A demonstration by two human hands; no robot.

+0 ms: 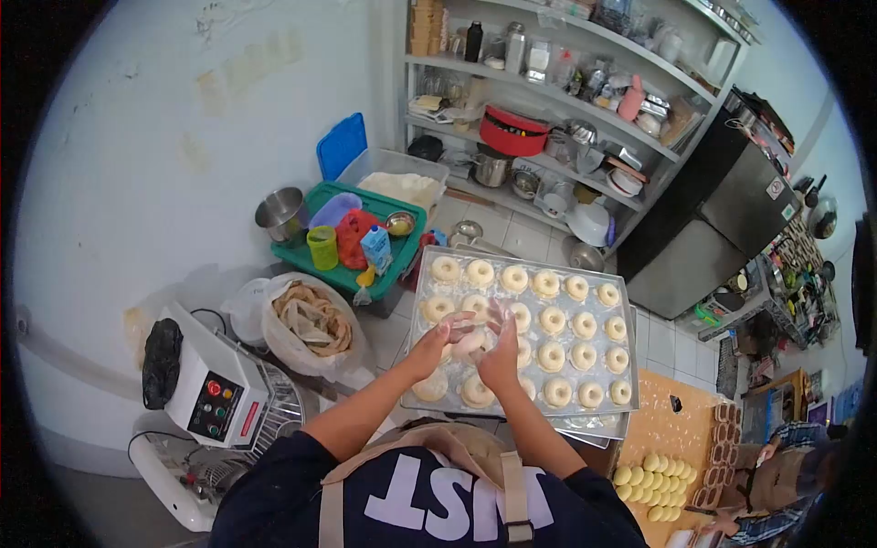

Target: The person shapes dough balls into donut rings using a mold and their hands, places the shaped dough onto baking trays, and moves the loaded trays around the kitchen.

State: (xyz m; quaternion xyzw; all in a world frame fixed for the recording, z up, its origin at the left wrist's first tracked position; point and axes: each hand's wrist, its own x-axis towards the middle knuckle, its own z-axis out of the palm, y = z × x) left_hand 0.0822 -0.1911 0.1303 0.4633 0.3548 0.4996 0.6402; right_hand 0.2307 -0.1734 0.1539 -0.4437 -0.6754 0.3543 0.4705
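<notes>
My left hand [437, 347] and my right hand [499, 352] are over the left part of a metal baking tray [630, 320]. Between them is a pale, floury piece of dough [470, 344], cupped by the fingers of both hands. Its far side is partly covered, and I cannot tell how far it is above the tray. Ring-shaped raw doughnuts [552, 320] stand in rows around my hands. At the near left corner, a dough round [429, 384] shows no clear hole.
A mixer [219, 393] and an open flour-sack bag [311, 320] stand at left. A green lid [320, 196] carries a milk carton [375, 247]. Shelves [566, 82] and a fridge [722, 237] are behind. At lower right, a co-worker's hand [766, 453] is near a wooden table [662, 411] with dough balls [653, 484].
</notes>
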